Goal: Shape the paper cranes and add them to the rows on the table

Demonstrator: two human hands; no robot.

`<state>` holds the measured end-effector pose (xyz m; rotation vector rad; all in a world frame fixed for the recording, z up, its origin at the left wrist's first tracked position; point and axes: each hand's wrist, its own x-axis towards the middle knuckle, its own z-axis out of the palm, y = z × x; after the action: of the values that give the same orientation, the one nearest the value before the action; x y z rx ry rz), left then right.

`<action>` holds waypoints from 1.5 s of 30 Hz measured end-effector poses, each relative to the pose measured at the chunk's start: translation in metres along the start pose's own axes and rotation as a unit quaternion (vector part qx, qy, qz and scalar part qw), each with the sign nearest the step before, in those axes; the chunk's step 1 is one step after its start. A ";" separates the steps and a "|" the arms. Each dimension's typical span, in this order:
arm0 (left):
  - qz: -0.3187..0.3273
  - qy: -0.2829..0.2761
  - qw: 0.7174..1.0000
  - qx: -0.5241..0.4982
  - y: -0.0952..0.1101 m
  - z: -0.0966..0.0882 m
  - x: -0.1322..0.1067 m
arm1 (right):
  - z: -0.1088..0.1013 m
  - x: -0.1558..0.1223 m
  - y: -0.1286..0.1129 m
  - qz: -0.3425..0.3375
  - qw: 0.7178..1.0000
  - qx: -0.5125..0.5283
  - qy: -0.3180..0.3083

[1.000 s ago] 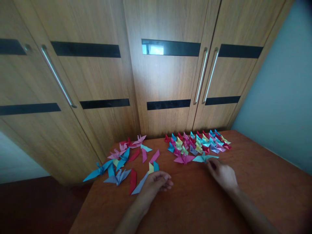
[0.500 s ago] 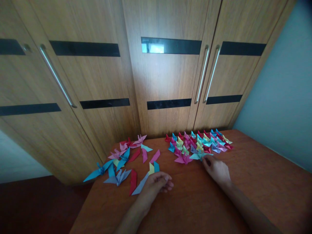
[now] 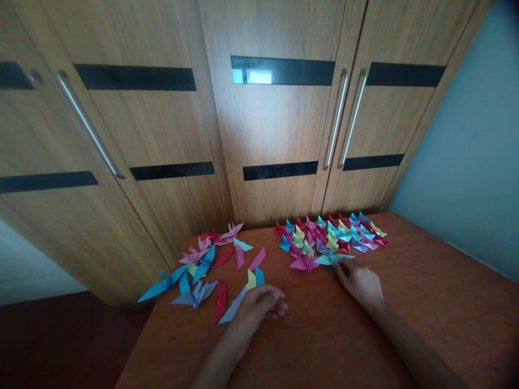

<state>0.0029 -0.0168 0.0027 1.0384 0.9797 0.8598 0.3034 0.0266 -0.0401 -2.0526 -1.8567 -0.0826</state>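
At the front edge of a tight group of paper cranes, an aqua paper crane (image 3: 329, 259) with spread wings sits on the table. The fingertips of my right hand (image 3: 360, 281) are pinched at its near right side; the thumb and index finger partly cover it. Just left of it is a magenta paper crane (image 3: 305, 263). My left hand (image 3: 263, 303) rests above the table with its fingers loosely curled and closed, and nothing shows in it. Beside that hand lie a lavender folded paper piece (image 3: 233, 308) and a pale yellow one (image 3: 252, 279), both partly hidden.
Rows of small colourful cranes (image 3: 320, 237) stand at the back right of the wooden table (image 3: 324, 346). To the left lie a blue crane (image 3: 166, 283), a lavender crane (image 3: 197, 296), pink cranes and a red folded strip (image 3: 221, 302). Behind rises a wooden wardrobe (image 3: 275, 124).
The view has shifted very slightly. Both hands and the paper cranes keep nearly the same places; my right hand stays at the aqua crane.
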 end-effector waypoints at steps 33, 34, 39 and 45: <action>0.113 0.339 0.744 0.565 0.091 -0.157 0.025 | 0.021 -0.040 -0.142 -0.181 0.935 0.290 -0.091; 0.097 0.354 0.734 0.571 0.095 -0.167 0.026 | 0.021 -0.040 -0.142 -0.182 0.935 0.289 -0.092; 0.017 0.362 0.703 0.612 0.107 -0.199 0.027 | 0.021 -0.039 -0.143 -0.185 0.929 0.304 -0.100; -0.025 0.313 0.692 0.650 0.104 -0.207 0.029 | 0.022 -0.039 -0.142 -0.182 0.926 0.314 -0.104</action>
<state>-0.1936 0.0985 0.0546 1.9180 2.3647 0.3357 0.1566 0.0054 -0.0388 -1.3091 -2.0210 0.5821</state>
